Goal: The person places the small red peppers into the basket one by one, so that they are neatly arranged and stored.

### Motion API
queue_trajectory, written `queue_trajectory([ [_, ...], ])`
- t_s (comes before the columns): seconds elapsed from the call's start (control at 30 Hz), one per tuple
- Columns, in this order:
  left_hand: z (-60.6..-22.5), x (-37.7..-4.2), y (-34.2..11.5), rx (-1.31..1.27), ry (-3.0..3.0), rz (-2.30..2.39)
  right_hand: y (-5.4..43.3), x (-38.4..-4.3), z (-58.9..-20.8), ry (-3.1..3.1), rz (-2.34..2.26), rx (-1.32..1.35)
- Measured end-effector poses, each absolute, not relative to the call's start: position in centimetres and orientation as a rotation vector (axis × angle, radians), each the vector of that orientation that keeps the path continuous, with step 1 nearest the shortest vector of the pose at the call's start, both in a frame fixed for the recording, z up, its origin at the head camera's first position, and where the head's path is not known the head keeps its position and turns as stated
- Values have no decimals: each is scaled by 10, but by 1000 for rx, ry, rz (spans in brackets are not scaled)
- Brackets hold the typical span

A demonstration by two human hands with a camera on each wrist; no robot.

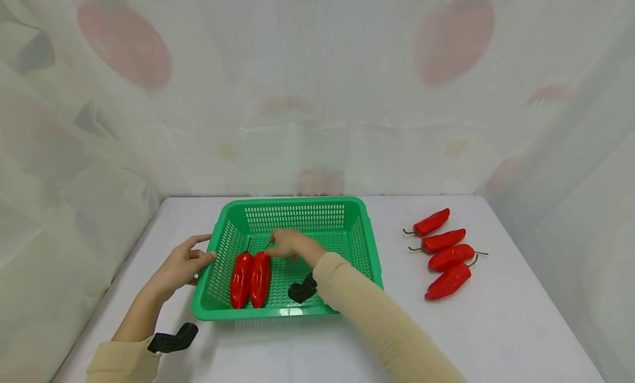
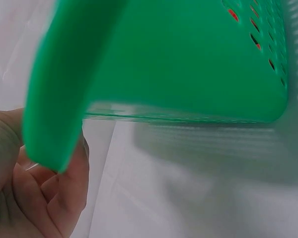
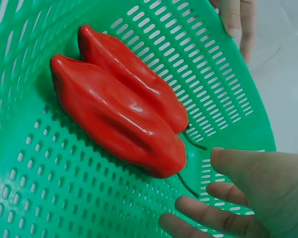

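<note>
A green plastic basket [image 1: 292, 312] with slotted walls stands on the white table. Its left rim is held by my left hand [image 1: 178, 266], the thumb over the edge and the fingers beneath. In the left wrist view those fingers [image 2: 64, 198] curl under the rim. Two glossy red peppers [image 1: 241, 281] lie side by side in the basket's left part, stems pointing away. My right hand [image 1: 290, 243] is inside the basket by the stem of the right-hand pepper [image 3: 119, 116]. Its thumb and fingers are spread apart around that stem's end in the right wrist view, without pinching it.
Several more red peppers [image 1: 444, 241] lie in a loose column on the table [image 1: 516, 317], right of the basket. Pale curtains with fruit prints [image 1: 317, 124] hang behind and on both sides. Black wrist devices [image 1: 173, 339] are on both sleeves.
</note>
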State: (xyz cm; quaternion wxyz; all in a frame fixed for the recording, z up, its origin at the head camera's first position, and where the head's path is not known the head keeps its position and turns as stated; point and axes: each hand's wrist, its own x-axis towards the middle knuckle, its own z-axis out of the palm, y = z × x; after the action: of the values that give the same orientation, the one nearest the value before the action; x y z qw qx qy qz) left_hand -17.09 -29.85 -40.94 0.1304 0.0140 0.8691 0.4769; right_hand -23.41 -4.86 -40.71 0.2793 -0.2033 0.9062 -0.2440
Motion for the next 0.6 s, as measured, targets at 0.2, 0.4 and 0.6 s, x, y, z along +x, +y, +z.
queue_trajectory([
  [0.2, -411, -171, -299, 36, 2516, 1393, -42, -232, -400, 2456, -620, -632],
  [0.4, -413, -172, -299, 37, 2517, 1394, -36, -232, -392, 2506, -573, -768],
  [0.6, -412, -173, -299, 40, 2520, 1395, -28, -235, -389, 2619, -643, -889],
])
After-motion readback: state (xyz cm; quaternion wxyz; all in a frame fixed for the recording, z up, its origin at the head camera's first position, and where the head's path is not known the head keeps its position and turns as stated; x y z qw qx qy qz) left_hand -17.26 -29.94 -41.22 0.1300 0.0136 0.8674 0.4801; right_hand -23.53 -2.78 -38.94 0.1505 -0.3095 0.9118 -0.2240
